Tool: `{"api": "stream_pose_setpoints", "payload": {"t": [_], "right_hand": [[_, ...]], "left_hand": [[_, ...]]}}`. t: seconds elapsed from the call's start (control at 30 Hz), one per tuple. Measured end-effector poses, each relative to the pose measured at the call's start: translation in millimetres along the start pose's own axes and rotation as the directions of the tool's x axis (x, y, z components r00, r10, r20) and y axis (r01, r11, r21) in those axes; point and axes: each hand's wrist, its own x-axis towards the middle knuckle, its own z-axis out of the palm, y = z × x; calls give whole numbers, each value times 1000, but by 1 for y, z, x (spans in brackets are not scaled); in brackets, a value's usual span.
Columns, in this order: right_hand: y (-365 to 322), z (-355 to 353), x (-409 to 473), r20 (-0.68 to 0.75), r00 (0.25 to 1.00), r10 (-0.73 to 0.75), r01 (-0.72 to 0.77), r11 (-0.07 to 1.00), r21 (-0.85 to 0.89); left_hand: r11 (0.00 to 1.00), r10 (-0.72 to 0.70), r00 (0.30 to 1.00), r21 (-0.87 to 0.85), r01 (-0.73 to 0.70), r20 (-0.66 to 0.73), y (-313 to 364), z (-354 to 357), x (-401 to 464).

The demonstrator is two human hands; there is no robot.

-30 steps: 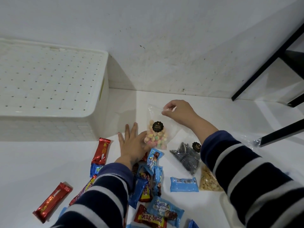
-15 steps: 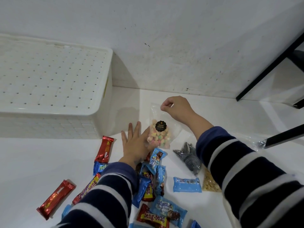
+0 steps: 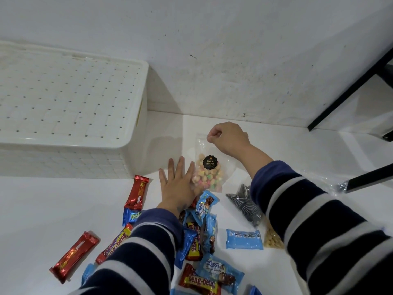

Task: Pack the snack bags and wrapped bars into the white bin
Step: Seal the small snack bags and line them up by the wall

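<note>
Candy bag: the clear bag of coloured candies point(image 3: 209, 168) hangs by its top edge just right of the white bin point(image 3: 70, 107), its lower end close to the floor.
Right hand: the right hand point(image 3: 228, 136) is closed in a pinch on the top corner of the candy bag.
Left hand: the left hand point(image 3: 180, 186) is spread flat, fingers straight, its edge touching the bag's lower left side; it grips nothing.
Change: against the earlier views the bag sits a little more upright and the left hand has closed in on its side; the bin and the scattered bars lie as before.
Meaning: judged as a lift just beginning; the bag is not yet on its way to the bin, and nothing is seen packed.
Bin: only a perforated white face and a rounded rim show; whether this is a lid or the base cannot be told, and no opening is visible.
Still out: red bar point(image 3: 137, 192) beside the bin's corner, second red bar point(image 3: 74, 255) further left, blue and beng-beng wrappers point(image 3: 200, 281) under the forearms, cookie bag point(image 3: 244, 204), blue pack point(image 3: 243, 239).
Edges: wall point(image 3: 234, 60) close behind the bag; black frame point(image 3: 350, 86) to the right.
Open room: bare floor point(image 3: 42, 209) left of the bars.
</note>
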Motion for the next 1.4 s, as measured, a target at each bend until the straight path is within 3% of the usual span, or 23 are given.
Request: {"api": "stream_pose_setpoints", "payload": {"t": [0.1, 0.73, 1.1, 1.23, 1.4], "right_hand": [[-5, -2, 1, 53, 998, -45, 46, 999, -15], [-24, 10, 4, 65, 996, -67, 74, 991, -114], [-21, 4, 5, 72, 994, -84, 82, 996, 21], [-9, -20, 3, 195, 978, -72, 94, 990, -105], [9, -33, -6, 175, 982, -66, 84, 991, -99]], "left_hand": [[1000, -3, 1000, 16, 3, 0, -1, 1, 1], [999, -13, 1000, 46, 13, -9, 1, 1, 0], [999, -12, 1000, 44, 12, -8, 1, 1, 0], [999, -9, 1000, 32, 9, -4, 0, 0, -1], [1000, -13, 1000, 10, 13, -13, 0, 1, 0]]}}
